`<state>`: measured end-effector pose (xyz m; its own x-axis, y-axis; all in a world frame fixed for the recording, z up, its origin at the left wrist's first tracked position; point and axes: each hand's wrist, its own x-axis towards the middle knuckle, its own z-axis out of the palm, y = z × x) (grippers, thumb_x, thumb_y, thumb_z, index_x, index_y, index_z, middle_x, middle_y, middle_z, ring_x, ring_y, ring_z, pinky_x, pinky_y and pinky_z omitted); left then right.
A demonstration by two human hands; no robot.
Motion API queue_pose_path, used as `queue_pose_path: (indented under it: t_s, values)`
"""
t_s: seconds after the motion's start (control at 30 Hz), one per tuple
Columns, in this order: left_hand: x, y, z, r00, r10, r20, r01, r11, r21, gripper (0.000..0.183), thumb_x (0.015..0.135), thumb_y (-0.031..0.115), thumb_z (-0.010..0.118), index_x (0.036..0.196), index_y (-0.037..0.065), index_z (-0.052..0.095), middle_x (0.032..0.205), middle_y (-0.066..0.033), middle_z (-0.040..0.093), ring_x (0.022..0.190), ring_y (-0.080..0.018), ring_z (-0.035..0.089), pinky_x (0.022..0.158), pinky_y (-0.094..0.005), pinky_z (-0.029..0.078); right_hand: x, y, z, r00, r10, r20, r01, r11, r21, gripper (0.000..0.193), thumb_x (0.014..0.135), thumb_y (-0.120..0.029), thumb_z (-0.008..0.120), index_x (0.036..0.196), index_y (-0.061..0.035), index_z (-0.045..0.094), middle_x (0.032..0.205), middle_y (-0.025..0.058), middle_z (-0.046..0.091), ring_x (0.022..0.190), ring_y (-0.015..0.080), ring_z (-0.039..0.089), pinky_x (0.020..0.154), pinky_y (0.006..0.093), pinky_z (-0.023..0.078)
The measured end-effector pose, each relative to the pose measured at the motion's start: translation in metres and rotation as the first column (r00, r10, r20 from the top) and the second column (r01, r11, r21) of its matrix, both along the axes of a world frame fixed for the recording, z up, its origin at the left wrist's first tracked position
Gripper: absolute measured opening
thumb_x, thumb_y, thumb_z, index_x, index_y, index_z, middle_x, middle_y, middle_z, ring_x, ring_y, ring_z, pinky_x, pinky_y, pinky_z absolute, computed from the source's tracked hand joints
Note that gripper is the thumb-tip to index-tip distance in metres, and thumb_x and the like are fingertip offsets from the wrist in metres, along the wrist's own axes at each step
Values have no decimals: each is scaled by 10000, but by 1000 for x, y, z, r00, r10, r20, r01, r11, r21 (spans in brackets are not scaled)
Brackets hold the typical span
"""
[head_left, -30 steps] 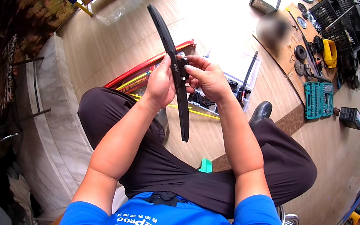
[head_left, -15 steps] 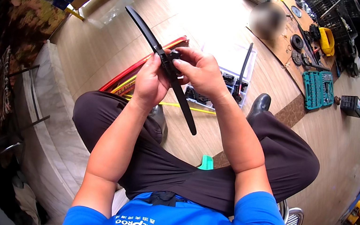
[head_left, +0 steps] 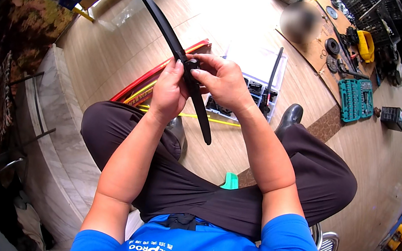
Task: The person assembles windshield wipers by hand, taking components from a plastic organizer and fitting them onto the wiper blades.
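A black wiper blade (head_left: 162,24) slants through the air in front of me, its far end up to the left and its near end over the floor between my knees. My left hand (head_left: 169,91) is closed around its middle, thumb along the side. At the same spot my right hand (head_left: 222,80) pinches a small black fitting (head_left: 191,64) on the blade's centre. Finger and thumb partly cover that fitting, so how it is seated cannot be seen. Beneath the hands lies a clear compartment box (head_left: 256,88) with black fittings; another wiper blade (head_left: 275,69) leans across it.
Red and yellow long packages (head_left: 147,82) lie on the floor left of the box. Farther right are a cardboard sheet (head_left: 306,51) with loose parts, a teal socket set (head_left: 354,99) and a black box (head_left: 392,118). A green object (head_left: 230,181) sits between my legs.
The held wiper blade has turned slightly about its middle, its near end shifting a little left and up. Both hands keep their grip in nearly the same place.
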<state>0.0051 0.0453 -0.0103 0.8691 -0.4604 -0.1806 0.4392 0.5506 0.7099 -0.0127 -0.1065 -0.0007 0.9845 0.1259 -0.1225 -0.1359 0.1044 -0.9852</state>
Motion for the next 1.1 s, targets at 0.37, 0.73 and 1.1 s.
queue_pose_path:
  t_s: [0.37, 0.73, 1.1]
  values:
    - [0, 9, -15, 975, -131, 180, 72, 951, 302, 622, 825, 280, 747, 1279, 56, 387, 1183, -102, 552, 1010, -201, 606, 697, -286, 541, -1, 0, 0, 993, 45, -110, -28, 988, 155, 340, 830, -43, 673, 1160, 14, 611, 897, 42, 660, 748, 87, 603, 616, 231, 503]
    - [-8, 6, -1, 970, -120, 212, 69, 970, 233, 659, 797, 262, 768, 1312, 69, 405, 1070, -78, 524, 906, -168, 616, 645, -275, 600, -2, 7, -13, 973, 218, -73, -184, 931, 315, 307, 821, -83, 643, 1096, 45, 589, 925, 16, 607, 793, 69, 550, 707, 232, 478]
    - [-4, 11, 11, 990, -30, 140, -30, 915, 403, 332, 860, 113, 625, 1158, 9, 524, 972, -76, 635, 682, -81, 579, 508, -194, 441, -2, 34, -27, 996, 91, 7, -88, 942, 325, 250, 835, -33, 594, 1053, 89, 611, 1070, 78, 605, 617, 75, 554, 542, 229, 463]
